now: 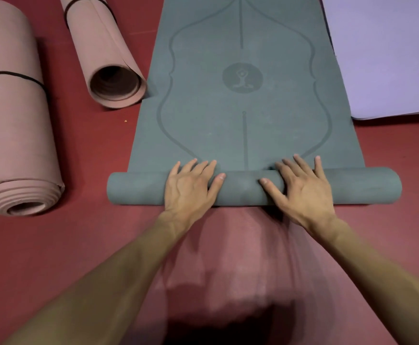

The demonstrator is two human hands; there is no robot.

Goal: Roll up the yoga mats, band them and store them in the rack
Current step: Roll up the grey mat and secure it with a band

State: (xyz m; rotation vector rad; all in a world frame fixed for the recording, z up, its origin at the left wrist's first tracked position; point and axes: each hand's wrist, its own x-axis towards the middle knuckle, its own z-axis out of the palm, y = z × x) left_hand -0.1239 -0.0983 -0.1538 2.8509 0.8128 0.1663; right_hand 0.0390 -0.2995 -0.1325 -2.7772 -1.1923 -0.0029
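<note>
The red floor (78,245) fills the frame, and everything is laid out on it. The grey-green yoga mat (203,120) runs from the top centre down to the middle. It is spread flat and straight, presumably so that it can be rolled evenly from the near end. That near end is already wound into a slim roll (243,188) lying across the middle of the frame, so the rolling step appears barely begun. A lavender mat (390,58) is seen flat at the upper right, just beside the grey-green one and judged to be waiting its turn. A thick pink roll (11,133) lies at the left edge and a thinner pink roll (98,46) at the upper left. Each is ringed by a black band (11,75) and seemingly set aside as finished. No rack is shown. The left hand (191,188) and right hand (303,190) are laid palm-down on top of the roll, near each other at its middle. The fingers are spread and nearly straight, with the tips reaching onto the flat mat beyond. Nothing is gripped or pinched. The roll is only pressed, probably to keep it tight while it is pushed forward.
</note>
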